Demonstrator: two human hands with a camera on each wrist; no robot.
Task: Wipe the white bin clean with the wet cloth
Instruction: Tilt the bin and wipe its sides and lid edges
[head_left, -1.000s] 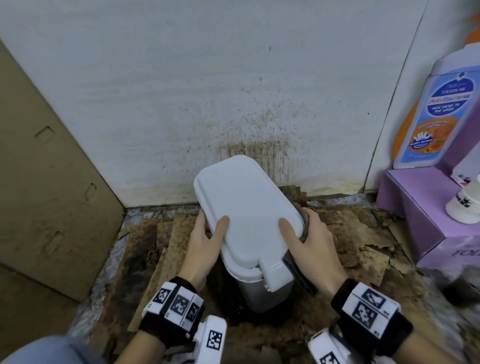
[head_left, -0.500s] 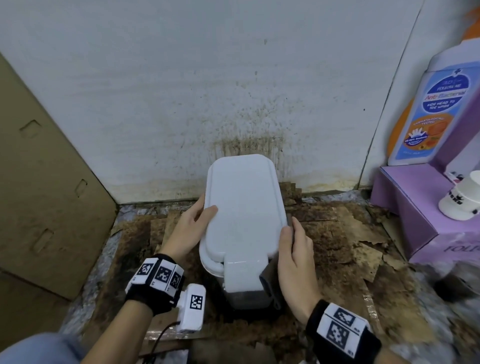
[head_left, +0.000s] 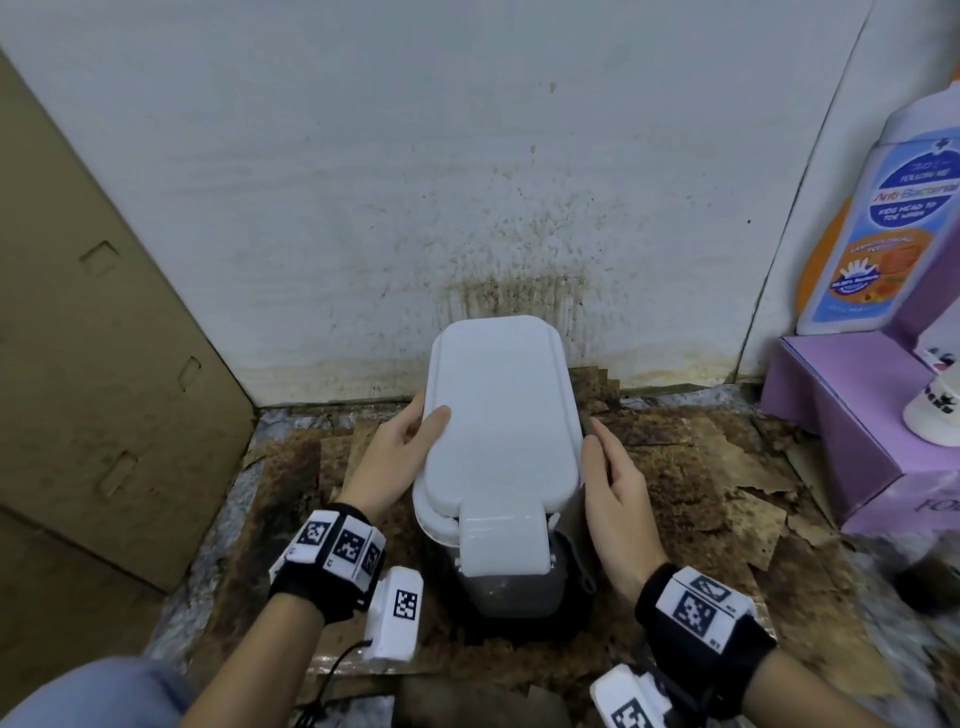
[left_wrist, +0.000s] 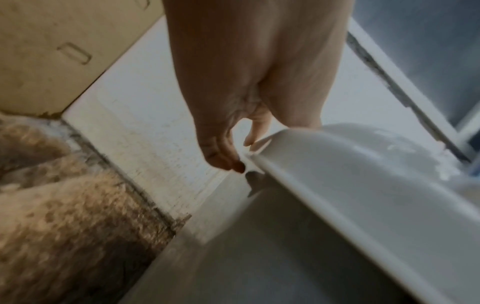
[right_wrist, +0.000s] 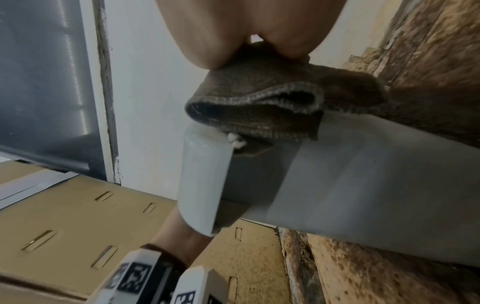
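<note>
I see the white bin (head_left: 496, 426) standing on stained, crumbling cardboard (head_left: 691, 467) just in front of the spattered white wall (head_left: 415, 182), its lid closed and its grey body below. My left hand (head_left: 395, 457) holds the bin's left side: the thumb lies on top of the lid, and in the left wrist view the fingers (left_wrist: 223, 156) curl under the lid's edge, close together. My right hand (head_left: 615, 499) is against the bin's right side, fingers straight and held together, pressing the wet cloth (right_wrist: 259, 102) onto the bin's wall. The cloth is dark, folded and bunched, caught between my palm and the grey side just under the lid; a fold hangs down beside the front latch flap (head_left: 501, 540). Left of the bin leans a brown cardboard panel (head_left: 104, 364). Right of the bin stands a purple box (head_left: 852, 415) with a big bottle-shaped display (head_left: 904, 208) on it and a white cup (head_left: 935, 410).
</note>
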